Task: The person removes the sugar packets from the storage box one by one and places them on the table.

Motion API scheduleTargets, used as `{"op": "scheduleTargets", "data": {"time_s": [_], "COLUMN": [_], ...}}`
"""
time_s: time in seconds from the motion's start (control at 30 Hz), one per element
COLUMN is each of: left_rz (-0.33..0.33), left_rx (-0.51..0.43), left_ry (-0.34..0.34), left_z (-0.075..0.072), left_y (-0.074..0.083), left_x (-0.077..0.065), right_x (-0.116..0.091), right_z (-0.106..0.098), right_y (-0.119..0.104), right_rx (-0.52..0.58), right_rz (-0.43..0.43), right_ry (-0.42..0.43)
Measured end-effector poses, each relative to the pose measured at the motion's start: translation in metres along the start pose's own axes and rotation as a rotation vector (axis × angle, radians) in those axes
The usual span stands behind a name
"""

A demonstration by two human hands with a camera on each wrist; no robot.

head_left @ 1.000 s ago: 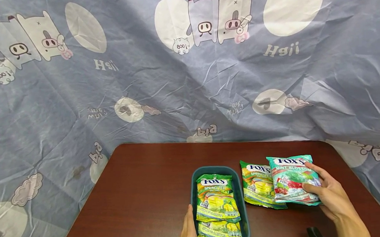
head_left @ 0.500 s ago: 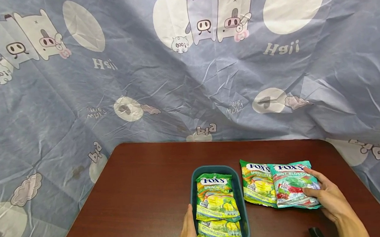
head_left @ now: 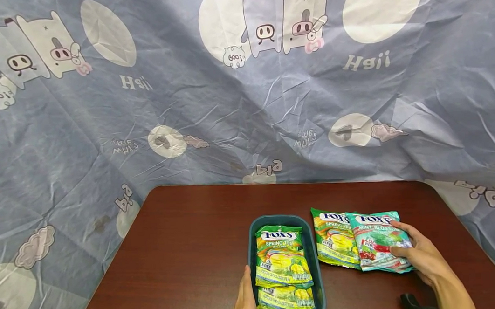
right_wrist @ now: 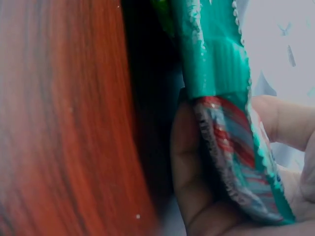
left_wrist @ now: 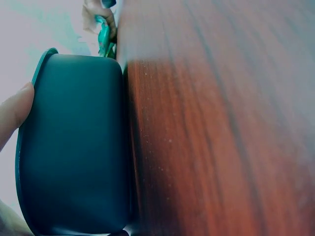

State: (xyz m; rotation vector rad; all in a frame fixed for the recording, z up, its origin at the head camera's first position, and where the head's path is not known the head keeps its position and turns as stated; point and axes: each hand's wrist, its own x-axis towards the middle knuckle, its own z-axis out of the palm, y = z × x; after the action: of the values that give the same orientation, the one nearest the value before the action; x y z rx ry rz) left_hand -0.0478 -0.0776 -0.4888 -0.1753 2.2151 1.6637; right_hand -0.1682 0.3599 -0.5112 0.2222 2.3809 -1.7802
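Note:
My right hand [head_left: 420, 252] holds a teal Fox's Mint Blossom candy bag [head_left: 380, 241], thumb on top. In the right wrist view its fingers [right_wrist: 189, 167] curl beneath the bag [right_wrist: 236, 162], low over the table. The bag's left edge overlaps a green-yellow Fox's Spring Tea bag [head_left: 336, 243] on the table. My left hand [head_left: 244, 299] rests along the left side of a dark blue-green tub [head_left: 315, 263]; in the left wrist view a straight digit [left_wrist: 19, 108] touches the tub's rim. Inside the tub lie two Spring Tea bags [head_left: 280, 260], one overlapping the other.
Brown wood-grained table [head_left: 185, 251] with its far edge against a grey-blue cartoon-print cloth [head_left: 236, 103] hanging at the back and sides. A small black object [head_left: 412, 302] lies near the right forearm at the front.
My right hand has lowered the Mint Blossom bag and shifted it a little left, beside and partly over the loose Spring Tea bag. The left hand and tub stay put.

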Motion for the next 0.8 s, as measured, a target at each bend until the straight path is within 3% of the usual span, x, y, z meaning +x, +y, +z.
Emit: {"op": "scheduleTargets", "data": {"time_s": [0.13,0.37,0.7,0.8], "left_rz": [-0.007,-0.014,-0.007,-0.006], "left_rx": [0.073,0.088,0.097,0.046], "left_ry": [0.007,0.040,0.046,0.032], "left_z": [0.001,0.001,0.002,0.002], "left_y": [0.003,0.003,0.001,0.001], "left_x": [0.001,0.001,0.001,0.001], "right_x": [0.000,-0.001,-0.008,-0.010], "right_z": [0.000,-0.002,0.000,0.001], "right_y": [-0.003,-0.005,-0.012,-0.016], "right_rx": [-0.111,-0.381,-0.328,-0.293], "right_rz": [-0.017,-0.037,-0.065,-0.064], "right_ry": [0.039,0.136,0.225,0.252]}}
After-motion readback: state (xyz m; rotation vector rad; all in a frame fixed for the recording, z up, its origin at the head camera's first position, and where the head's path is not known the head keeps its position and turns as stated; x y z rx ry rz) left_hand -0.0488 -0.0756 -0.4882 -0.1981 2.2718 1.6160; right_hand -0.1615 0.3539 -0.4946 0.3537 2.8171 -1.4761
